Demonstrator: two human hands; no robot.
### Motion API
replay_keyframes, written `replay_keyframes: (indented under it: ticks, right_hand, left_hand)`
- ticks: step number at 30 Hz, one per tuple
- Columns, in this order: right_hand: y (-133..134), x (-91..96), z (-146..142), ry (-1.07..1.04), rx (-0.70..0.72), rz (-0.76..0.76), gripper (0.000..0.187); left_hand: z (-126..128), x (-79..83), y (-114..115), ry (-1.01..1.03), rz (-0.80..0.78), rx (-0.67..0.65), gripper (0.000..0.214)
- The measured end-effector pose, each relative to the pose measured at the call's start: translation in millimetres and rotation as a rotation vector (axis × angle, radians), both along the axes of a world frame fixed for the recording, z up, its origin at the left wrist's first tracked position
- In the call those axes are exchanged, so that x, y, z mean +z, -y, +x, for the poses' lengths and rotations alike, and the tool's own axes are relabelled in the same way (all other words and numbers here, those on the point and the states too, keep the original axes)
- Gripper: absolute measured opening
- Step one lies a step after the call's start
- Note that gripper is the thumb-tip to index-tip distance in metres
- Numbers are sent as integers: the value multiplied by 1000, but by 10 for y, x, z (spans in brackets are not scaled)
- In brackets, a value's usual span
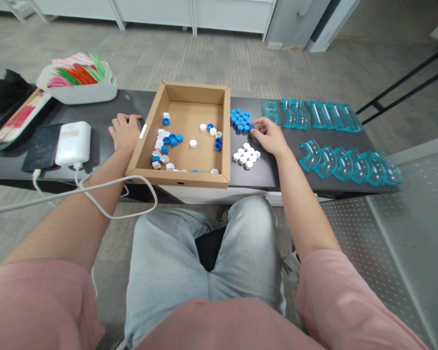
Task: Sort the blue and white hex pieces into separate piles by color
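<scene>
My left hand (126,132) lies on the dark tabletop against the left side of a shallow cardboard box (178,182), its fingers spread and holding nothing. At the right edge of a tight cluster of blue hexagonal pieces (240,119), my right hand (267,135) has its fingertips closed on a blue hexagonal piece (252,128), which they partly cover. Just below that cluster, white hexagonal pieces (246,156) are grouped on the table. Inside the box, loose blue pieces (173,140) and white pieces (193,143) are scattered, mostly along the left and right walls.
Clear teal plastic pieces stand in an upper row (321,115) and a lower row (350,164) at right. On the left are a white charger (73,143), a dark phone-like slab (40,148) and a white bin (91,95) of colourful strips. A white cable (105,182) crosses my left forearm.
</scene>
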State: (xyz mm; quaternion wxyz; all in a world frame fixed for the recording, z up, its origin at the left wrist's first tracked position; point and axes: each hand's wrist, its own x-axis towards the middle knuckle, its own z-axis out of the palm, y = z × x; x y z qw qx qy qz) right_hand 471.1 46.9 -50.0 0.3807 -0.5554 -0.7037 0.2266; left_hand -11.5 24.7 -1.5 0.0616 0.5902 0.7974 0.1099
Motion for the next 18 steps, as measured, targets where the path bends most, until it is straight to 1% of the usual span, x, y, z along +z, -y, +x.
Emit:
replay_keyframes:
  ticks: [6,12,18]
  right_hand:
    - [-1,-8,2,6,4,5,37]
    - [-9,-21,20,17,9,-10,30]
    - [0,1,6,-1,-15,-10,31]
  left_hand:
    - [6,16,4,-6,-3,2,67]
    - [14,20,24,-9,0,-5,66]
    - [30,27,42,-16,5,-8,67]
